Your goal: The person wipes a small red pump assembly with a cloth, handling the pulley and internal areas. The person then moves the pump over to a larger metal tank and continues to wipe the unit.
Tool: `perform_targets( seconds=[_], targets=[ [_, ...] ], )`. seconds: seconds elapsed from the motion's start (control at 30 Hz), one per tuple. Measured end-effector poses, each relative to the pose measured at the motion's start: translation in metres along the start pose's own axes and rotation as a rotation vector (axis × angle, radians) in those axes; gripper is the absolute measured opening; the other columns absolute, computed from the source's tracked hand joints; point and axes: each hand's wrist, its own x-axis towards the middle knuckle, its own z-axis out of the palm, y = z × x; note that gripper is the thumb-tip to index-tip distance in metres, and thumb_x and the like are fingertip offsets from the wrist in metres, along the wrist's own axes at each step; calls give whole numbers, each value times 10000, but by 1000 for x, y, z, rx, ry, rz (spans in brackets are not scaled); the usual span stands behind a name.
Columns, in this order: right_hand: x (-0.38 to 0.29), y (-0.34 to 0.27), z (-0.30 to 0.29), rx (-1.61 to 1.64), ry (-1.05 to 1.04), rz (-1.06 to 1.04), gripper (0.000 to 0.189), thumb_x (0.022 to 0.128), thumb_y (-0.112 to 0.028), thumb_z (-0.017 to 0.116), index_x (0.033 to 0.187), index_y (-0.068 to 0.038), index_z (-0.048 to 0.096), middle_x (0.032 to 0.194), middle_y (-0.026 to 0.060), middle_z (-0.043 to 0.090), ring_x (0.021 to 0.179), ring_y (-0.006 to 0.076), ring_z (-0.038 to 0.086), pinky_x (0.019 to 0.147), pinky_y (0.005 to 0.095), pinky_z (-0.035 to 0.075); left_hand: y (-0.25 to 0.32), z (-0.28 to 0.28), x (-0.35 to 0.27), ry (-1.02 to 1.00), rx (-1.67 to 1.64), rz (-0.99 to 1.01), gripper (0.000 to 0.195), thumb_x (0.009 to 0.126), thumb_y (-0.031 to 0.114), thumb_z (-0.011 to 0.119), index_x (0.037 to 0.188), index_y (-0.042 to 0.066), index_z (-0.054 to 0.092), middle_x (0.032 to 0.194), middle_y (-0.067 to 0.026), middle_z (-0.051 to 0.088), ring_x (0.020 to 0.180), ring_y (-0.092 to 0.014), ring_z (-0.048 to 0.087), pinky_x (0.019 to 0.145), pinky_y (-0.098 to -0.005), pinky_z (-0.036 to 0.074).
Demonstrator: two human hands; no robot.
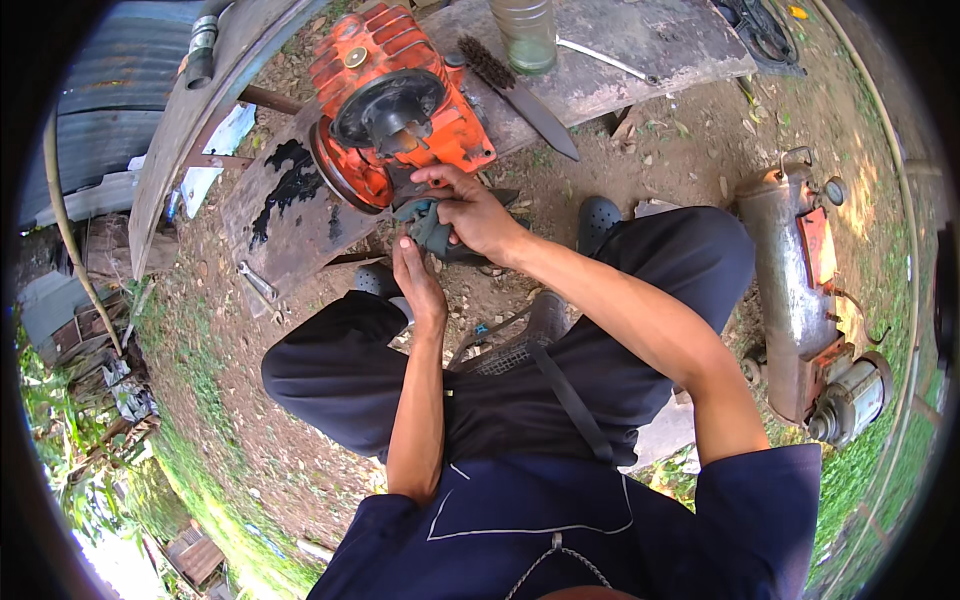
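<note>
My right hand [480, 219] grips a bunched dark grey-green cloth [429, 229], its index finger stretched toward the orange machine. The fingertips of my left hand [418, 283] press on the lower left edge of the same cloth; whether something lies inside its folds is hidden. Just beyond my hands stands an orange finned machine [450, 124], apparently a compressor pump or small engine, with a round black opening [358, 112] facing me. An orange-rimmed round part [349, 169] is at its lower left. The machine rests on a worn wooden bench [637, 37].
On the bench are a dark-handled brush [536, 112], a clear container with greenish liquid [529, 45], a wrench [607, 60] and a black oily stain [285, 187]. Wrenches [257, 281] lie at its left end. A metal air tank [784, 292] with a motor [855, 401] stands at right.
</note>
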Motion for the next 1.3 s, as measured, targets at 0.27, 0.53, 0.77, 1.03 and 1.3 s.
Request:
perform_targets(
  seconds=[0.27, 0.53, 0.77, 1.03, 1.3],
  targets=[
    [-1, -15, -19, 217, -188, 133, 628, 747, 70, 416, 1354, -54, 520, 992, 83, 679, 693, 94, 599, 587, 220, 482, 35, -2, 2, -238, -112, 43, 495, 1031, 405, 465, 1285, -14, 536, 1229, -93, 580, 1090, -158, 551, 947, -317, 424],
    [-7, -32, -12, 125, -69, 145, 534, 794, 20, 454, 1317, -40, 544, 950, 62, 672, 772, 120, 643, 677, 258, 526, 68, 0, -17, -54, -59, 152, 132, 982, 159, 611, 998, 28, 620, 852, 35, 546, 777, -55, 452, 735, -222, 380],
    [-11, -44, -12, -180, -58, 103, 438, 822, -59, 508, 1251, -50, 598, 844, -22, 614, 651, 47, 526, 540, 206, 403, 88, 5, -24, 11, -172, 103, 101, 993, 178, 598, 974, 79, 587, 847, 46, 533, 761, -36, 461, 698, -210, 394],
    [-6, -36, -18, -273, -55, 126, 358, 859, -103, 532, 1199, -53, 635, 930, -30, 611, 776, 46, 516, 666, 231, 427, 89, -5, -18, 75, -165, 136, 140, 1001, 232, 591, 991, 93, 582, 888, 24, 579, 753, -43, 516, 682, -200, 441],
    [-15, -42, -14, -857, -333, -133, 646, 817, -620, 695, 1169, -79, 663, 1112, 93, 673, 1031, 183, 623, 870, 350, 480, 107, -4, -20, -55, -130, 157, 174, 1009, 216, 569, 966, 48, 586, 890, -13, 595, 813, -89, 545, 755, -256, 470]
  ],
)
